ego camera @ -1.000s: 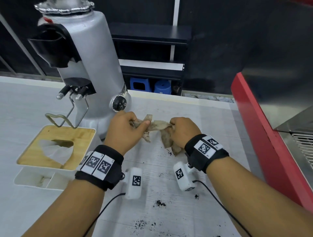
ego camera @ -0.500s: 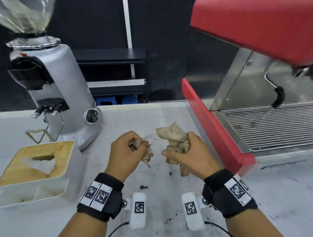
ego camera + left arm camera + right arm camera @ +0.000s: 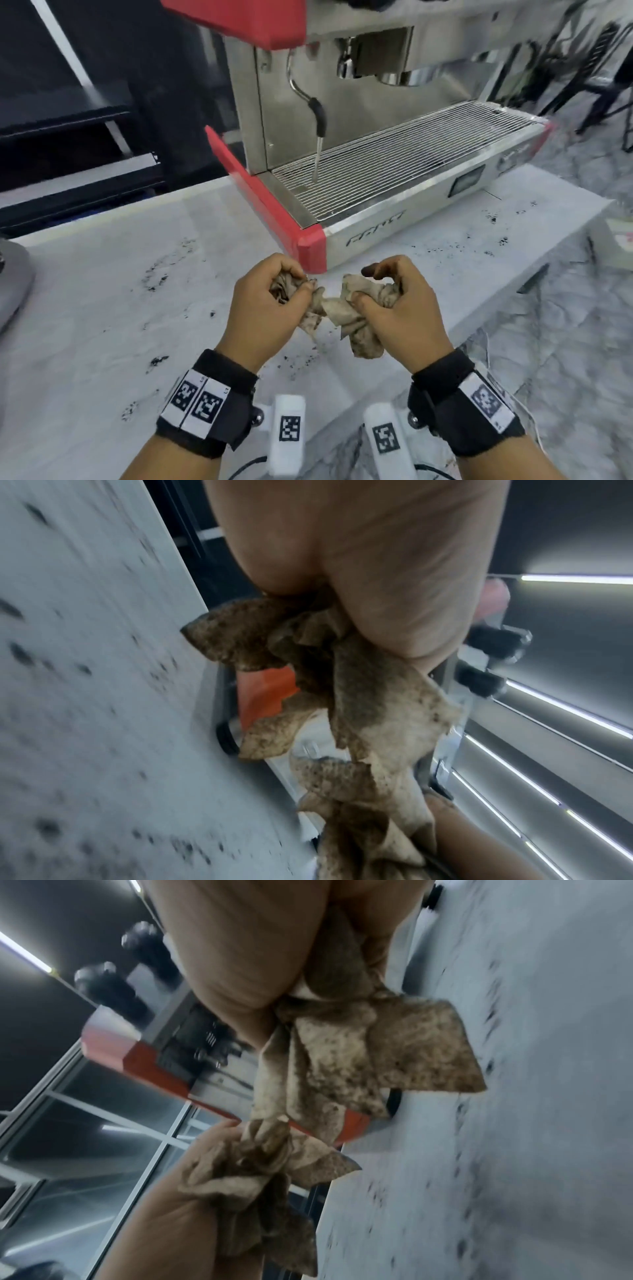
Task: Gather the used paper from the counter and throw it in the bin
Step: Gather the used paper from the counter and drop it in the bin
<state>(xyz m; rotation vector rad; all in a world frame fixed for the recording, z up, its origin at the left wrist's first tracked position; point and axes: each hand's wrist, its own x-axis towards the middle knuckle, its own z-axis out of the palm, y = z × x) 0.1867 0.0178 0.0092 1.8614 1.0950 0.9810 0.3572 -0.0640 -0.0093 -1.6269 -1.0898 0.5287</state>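
Observation:
Crumpled, brown-stained used paper [image 3: 337, 310] hangs between my two hands above the white counter [image 3: 102, 308]. My left hand [image 3: 274, 301] grips one wad of it with fingers curled round; the left wrist view shows that stained paper [image 3: 359, 710] trailing from the fist. My right hand [image 3: 387, 301] grips the other wad, whose tail hangs below the fist; in the right wrist view this paper [image 3: 359, 1053] is speckled with coffee grounds. The two wads touch in the middle. No bin is in view.
A red and steel espresso machine [image 3: 394, 178] stands right behind my hands, its steam wand [image 3: 318, 126] hanging over the drip grate. Coffee grounds [image 3: 157, 277] are scattered on the counter. The counter's front edge [image 3: 496, 308] runs diagonally at right, marble floor beyond. The grinder base [image 3: 13, 284] sits far left.
The view has swung right, from the grinder and tissue box to the espresso machine. Both hands, still gripping the paper, have come closer together, so the wads now touch.

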